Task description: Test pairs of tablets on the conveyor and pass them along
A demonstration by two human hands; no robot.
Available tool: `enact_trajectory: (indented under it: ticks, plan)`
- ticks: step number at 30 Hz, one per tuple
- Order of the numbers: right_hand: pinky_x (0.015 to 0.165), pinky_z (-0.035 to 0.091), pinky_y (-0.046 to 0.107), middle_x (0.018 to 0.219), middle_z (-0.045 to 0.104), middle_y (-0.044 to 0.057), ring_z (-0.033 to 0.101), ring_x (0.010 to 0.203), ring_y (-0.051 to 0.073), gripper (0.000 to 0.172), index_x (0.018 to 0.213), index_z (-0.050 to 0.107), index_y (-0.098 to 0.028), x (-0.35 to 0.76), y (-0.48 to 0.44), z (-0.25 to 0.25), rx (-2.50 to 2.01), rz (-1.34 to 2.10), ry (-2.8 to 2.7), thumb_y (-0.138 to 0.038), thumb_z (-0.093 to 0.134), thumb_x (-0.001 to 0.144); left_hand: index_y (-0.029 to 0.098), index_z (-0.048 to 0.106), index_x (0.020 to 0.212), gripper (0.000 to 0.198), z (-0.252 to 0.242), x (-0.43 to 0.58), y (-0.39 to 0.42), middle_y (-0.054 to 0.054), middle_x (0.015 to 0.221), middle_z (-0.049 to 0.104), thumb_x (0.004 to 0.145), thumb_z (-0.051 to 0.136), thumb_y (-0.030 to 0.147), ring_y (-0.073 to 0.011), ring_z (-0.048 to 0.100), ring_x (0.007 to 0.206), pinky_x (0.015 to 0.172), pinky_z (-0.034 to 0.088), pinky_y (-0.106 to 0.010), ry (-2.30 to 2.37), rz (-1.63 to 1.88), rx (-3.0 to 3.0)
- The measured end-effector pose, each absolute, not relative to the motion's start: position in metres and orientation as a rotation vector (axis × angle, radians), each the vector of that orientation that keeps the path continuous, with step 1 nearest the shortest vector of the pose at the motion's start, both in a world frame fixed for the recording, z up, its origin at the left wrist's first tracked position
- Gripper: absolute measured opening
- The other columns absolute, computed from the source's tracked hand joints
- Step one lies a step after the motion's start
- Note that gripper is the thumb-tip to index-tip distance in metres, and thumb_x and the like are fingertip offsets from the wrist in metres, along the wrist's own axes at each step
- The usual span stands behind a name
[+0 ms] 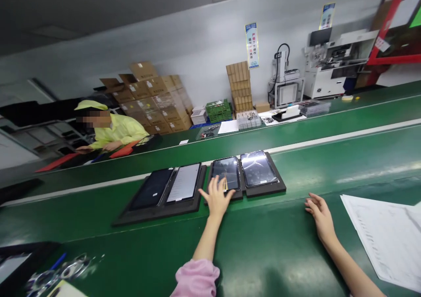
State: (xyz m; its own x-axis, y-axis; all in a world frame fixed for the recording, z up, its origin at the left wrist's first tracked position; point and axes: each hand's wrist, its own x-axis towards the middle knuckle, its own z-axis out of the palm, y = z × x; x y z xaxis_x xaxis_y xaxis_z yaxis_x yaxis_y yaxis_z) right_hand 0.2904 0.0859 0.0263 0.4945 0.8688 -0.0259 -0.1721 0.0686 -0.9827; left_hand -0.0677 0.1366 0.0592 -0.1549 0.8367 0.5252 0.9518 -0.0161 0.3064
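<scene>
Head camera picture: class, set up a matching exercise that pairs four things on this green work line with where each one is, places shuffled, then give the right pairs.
Things:
1. left hand
2. right hand
3. paper sheets
4. co-worker in yellow

Places:
A. at the far side of the line, on the left
B. flat on bare green surface
C. on the near edge of the tray with dark tablets
D. at the right edge of the picture, near side

Pairs: 1-C, 2-B, 3-D, 4-A
</scene>
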Motion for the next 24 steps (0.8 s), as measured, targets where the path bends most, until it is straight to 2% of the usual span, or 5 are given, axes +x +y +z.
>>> enact_trajectory:
  ticks: [8,13,18,22,24]
  plan:
    - [0.067,0.055,0.036,0.090,0.064,0.007,0.063,0.087,0.029,0.064,0.101,0.060,-0.021,0.290,0.082,0.029,-1.326,0.895,-0.767,-0.064,0.074,0.056,0.014,0.066,0.104,0.015,0.069,-0.197,0.111,-0.017,0.122,0.060,0.093,0.060,0.021,-0.0382,0.048,0.128,0.113,0.029,-0.062,-2.496,-1.585,-0.917]
    - [0.074,0.054,0.041,0.091,0.064,0.007,0.063,0.092,0.033,0.065,0.101,0.059,-0.021,0.293,0.084,0.029,-1.387,0.895,-0.821,-0.063,0.072,0.053,0.014,0.058,0.123,0.034,0.068,-0.259,0.101,-0.012,0.122,0.060,0.101,0.058,0.040,-0.0269,0.060,0.111,0.098,0.051,-0.049,-2.507,-2.064,-0.524]
    - [0.090,0.049,0.055,0.091,0.064,0.010,0.062,0.095,0.039,0.060,0.097,0.058,-0.025,0.290,0.079,0.043,-1.431,0.914,-0.843,-0.059,0.072,0.049,0.014,0.051,0.137,0.058,0.080,-0.294,0.101,-0.017,0.128,0.059,0.103,0.040,0.059,-0.0301,0.060,0.116,0.100,0.050,-0.053,-2.481,-2.495,-0.440]
    - [0.101,0.041,0.065,0.090,0.063,0.012,0.060,0.096,0.043,0.056,0.093,0.058,-0.028,0.289,0.077,0.047,-1.451,0.909,-0.829,-0.057,0.073,0.047,0.013,0.054,0.137,0.070,0.086,-0.298,0.109,-0.020,0.121,0.065,0.104,0.006,0.051,-0.0318,0.059,0.120,0.102,0.046,-0.060,-2.470,-2.641,-0.591]
    - [0.102,0.039,0.068,0.091,0.063,0.013,0.060,0.094,0.044,0.052,0.092,0.059,-0.030,0.290,0.079,0.039,-1.441,0.902,-0.839,-0.056,0.075,0.049,0.013,0.057,0.134,0.072,0.088,-0.298,0.115,-0.020,0.119,0.066,0.104,0.002,0.047,-0.0318,0.061,0.118,0.101,0.046,-0.061,-2.490,-2.627,-0.660]
